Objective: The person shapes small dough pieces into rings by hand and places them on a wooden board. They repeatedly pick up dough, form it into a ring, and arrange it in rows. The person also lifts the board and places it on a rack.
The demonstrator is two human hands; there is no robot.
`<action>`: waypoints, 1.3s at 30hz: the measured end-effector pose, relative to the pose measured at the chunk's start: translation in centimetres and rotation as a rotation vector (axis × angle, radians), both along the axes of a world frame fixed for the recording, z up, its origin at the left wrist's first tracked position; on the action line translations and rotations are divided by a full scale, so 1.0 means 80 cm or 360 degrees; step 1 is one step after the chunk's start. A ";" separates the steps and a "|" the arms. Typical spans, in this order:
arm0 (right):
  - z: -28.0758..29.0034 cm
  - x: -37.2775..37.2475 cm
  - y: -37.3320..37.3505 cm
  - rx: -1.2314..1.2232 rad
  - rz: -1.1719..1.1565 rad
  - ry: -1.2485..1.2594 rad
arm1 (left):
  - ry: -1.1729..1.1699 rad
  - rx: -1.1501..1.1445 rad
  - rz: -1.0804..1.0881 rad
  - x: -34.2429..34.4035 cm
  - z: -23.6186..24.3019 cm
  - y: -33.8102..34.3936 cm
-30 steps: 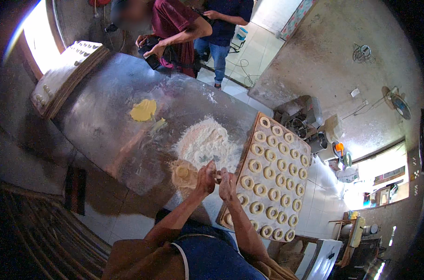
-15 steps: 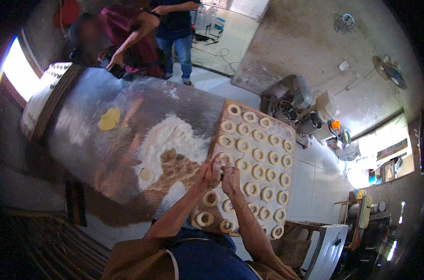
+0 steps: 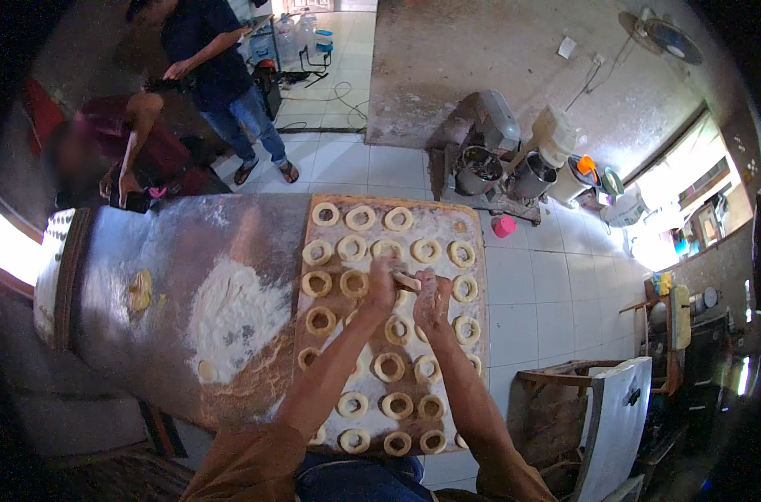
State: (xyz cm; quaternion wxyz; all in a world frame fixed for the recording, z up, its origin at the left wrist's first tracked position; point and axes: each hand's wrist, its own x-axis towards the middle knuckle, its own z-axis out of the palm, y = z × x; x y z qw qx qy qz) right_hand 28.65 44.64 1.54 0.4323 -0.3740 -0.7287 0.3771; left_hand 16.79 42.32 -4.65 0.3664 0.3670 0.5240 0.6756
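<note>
A dough ring (image 3: 408,281) is stretched between my two hands, above the middle of a floured wooden board (image 3: 437,216). My left hand (image 3: 382,286) has its fingers closed round one side of it. My right hand (image 3: 431,303) grips the other side, fingers curled. Rows of pale dough rings (image 3: 389,366) lie flat on the board around and below my hands. Part of the rows is hidden under my forearms. Left of the board, white flour (image 3: 230,309) is spread on the table, with a small round dough piece (image 3: 206,371) at its lower edge.
A yellow lump (image 3: 140,291) sits farther left on the table (image 3: 158,351). One person (image 3: 213,67) stands beyond it; another (image 3: 121,142) leans over the table's far left corner. Mixers with metal bowls (image 3: 479,167) stand at the far right, and a chair (image 3: 606,427) at near right.
My view has turned, bringing the board squarely before me. My hands have moved from the board's left side over its middle, and a dough ring now shows between them.
</note>
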 end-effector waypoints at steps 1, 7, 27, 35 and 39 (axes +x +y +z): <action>0.030 0.000 -0.001 -0.0142 0.0170 -0.0109 | -0.0271 0.0233 -0.0170 -0.009 -0.026 -0.001; -0.005 0.014 0.068 -0.0018 0.0292 0.0077 | -0.0786 -0.0101 0.0085 0.021 -0.083 0.091; -0.076 0.026 0.199 0.0855 0.0020 -0.1025 | 0.1243 -0.0513 0.1129 -0.069 0.050 -0.015; -0.059 0.000 0.158 0.0778 0.0211 -0.1115 | 0.1560 -0.1146 0.1441 -0.086 0.040 -0.391; -0.042 -0.053 -0.007 0.0713 0.0284 -0.0596 | 0.1757 -0.1856 0.1865 -0.138 -0.022 -0.543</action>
